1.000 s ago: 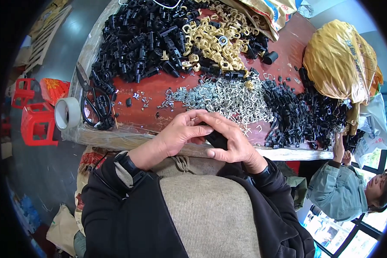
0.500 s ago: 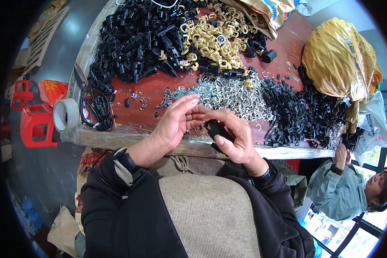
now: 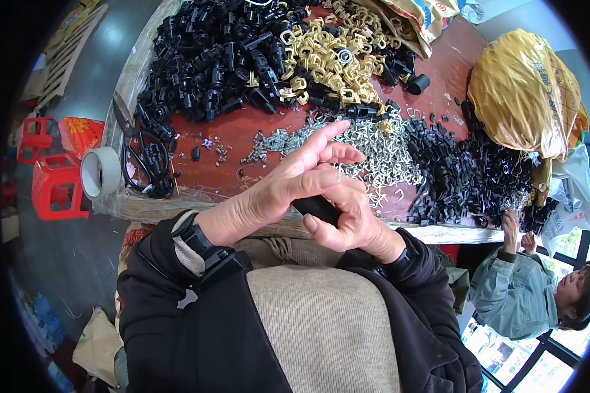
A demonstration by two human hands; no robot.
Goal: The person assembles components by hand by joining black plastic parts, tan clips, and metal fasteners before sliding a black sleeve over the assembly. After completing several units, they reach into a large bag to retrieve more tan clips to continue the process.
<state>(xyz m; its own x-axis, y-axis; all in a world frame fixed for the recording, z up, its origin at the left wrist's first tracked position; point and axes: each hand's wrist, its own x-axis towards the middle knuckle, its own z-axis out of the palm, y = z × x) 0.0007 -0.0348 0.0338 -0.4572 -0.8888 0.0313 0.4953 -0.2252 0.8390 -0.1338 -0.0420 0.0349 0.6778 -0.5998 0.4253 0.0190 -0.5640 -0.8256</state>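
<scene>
The right hand (image 3: 357,223) is clamped on a black plastic fitting (image 3: 319,209), in front of the red tabletop's (image 3: 203,178) near edge. Most of the fitting is hidden; its visible part seems to slant from far left to near right, but which way it points cannot be told. Just left of it, the left hand (image 3: 292,187) has its fingers apart, stretched toward the silver metal hooks (image 3: 381,152) at far right
</scene>
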